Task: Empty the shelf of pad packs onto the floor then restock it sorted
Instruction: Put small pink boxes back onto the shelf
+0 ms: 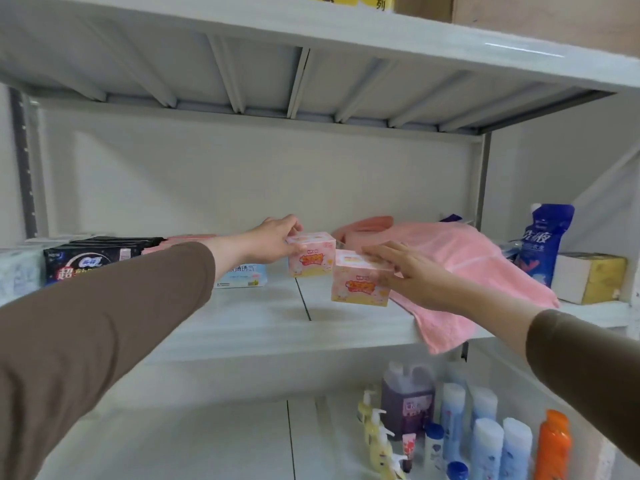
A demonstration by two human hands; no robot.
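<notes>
On the white middle shelf [242, 317] my left hand [273, 242] grips a pink pad pack [313, 256] by its left side. My right hand [412, 275] holds a second pink pad pack [360, 282] just in front and to the right of the first, fingers over its top and thumb at its right side. Black pad packs [100, 258] lie in a row at the shelf's left. A light blue pad pack [242, 275] sits partly hidden behind my left forearm. A pale pack [17, 275] lies at the far left edge.
A pink towel [467, 271] drapes over the shelf's right part and hangs past its front edge. A blue refill pouch [543, 244] and a yellow sponge block [588, 278] stand at the far right. Bottles [485, 441] crowd the lower shelf. Cardboard boxes [519, 12] sit above.
</notes>
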